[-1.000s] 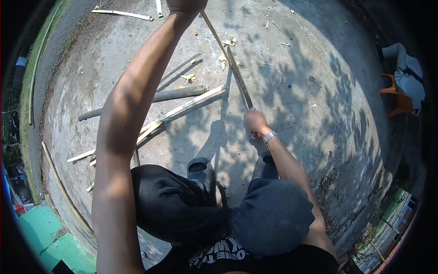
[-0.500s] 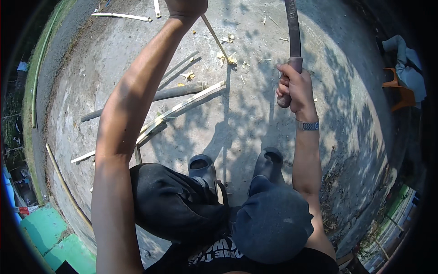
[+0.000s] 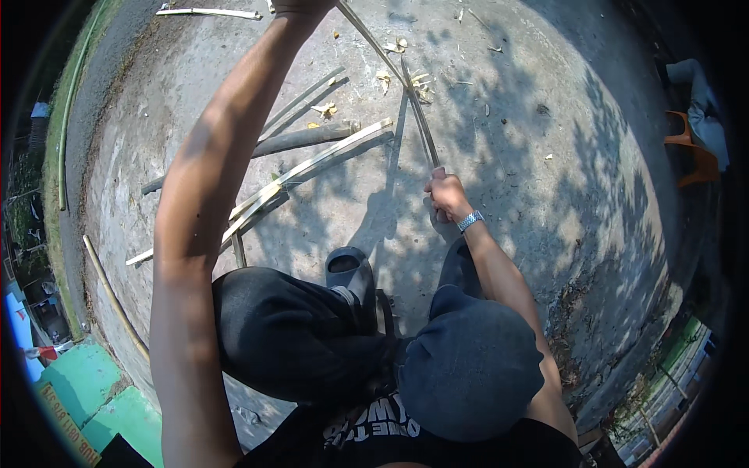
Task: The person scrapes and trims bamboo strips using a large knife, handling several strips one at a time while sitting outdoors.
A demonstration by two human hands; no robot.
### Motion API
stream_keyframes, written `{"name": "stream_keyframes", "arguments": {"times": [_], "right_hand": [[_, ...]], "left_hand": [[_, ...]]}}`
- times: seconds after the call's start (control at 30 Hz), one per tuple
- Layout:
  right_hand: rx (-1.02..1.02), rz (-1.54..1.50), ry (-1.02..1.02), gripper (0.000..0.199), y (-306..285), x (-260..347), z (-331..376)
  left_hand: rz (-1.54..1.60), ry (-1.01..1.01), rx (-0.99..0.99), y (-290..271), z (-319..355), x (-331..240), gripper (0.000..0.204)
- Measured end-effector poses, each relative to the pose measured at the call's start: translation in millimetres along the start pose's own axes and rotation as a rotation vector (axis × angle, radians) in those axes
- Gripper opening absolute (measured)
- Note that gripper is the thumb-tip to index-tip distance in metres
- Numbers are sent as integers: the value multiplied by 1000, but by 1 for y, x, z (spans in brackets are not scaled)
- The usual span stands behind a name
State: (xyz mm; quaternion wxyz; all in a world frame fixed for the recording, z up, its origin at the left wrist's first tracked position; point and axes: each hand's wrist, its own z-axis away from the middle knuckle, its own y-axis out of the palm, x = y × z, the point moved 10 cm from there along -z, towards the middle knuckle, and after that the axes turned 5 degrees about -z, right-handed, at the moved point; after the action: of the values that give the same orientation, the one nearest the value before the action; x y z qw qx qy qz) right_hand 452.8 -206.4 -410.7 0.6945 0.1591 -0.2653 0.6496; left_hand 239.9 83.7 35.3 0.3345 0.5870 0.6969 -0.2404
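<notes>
At the top edge my left hand (image 3: 306,6), partly cut off by the frame, is closed on a thin bamboo strip (image 3: 370,37) that slants down to the right. My right hand (image 3: 448,200) grips the handle of a machete in front of my feet. Its long dark blade (image 3: 421,117) points away, crossing the strip's lower end in this view; whether they touch I cannot tell. Pale shavings (image 3: 422,87) lie around that end. Left of the blade lie pale split bamboo lengths (image 3: 320,162), a dark round pole (image 3: 306,139) and a thin strip (image 3: 303,100).
My feet in dark clogs (image 3: 349,269) are on the concrete ground (image 3: 499,257). A bamboo pole (image 3: 115,298) lies at the left, near green slabs (image 3: 78,382). Another pale strip (image 3: 209,12) is at the far left. An orange chair (image 3: 697,160) with pale cloth over it stands at the right.
My right hand has swung the machete left and down, from upright at the right to the strip's lower end. My left hand still holds the strip, slightly farther up the frame.
</notes>
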Motion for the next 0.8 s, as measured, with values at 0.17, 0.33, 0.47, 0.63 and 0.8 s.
{"name": "stream_keyframes", "arguments": {"times": [0.17,0.33,0.47,0.63,0.8], "right_hand": [[497,-581,230,23,1,19,33],[-34,-227,-554,56,-85,218,179],[167,-552,-1130,86,-81,322,262],[-199,-91,-885,69,-41,113,62],[26,-159,-85,70,3,25,19]], "left_hand": [[7,-46,38,12,9,26,57],[-42,24,-2,17,0,23,56],[-160,118,-13,-6,-20,12,56],[-124,137,-32,17,-12,12,58],[-203,175,94,15,-2,-2,62]]}}
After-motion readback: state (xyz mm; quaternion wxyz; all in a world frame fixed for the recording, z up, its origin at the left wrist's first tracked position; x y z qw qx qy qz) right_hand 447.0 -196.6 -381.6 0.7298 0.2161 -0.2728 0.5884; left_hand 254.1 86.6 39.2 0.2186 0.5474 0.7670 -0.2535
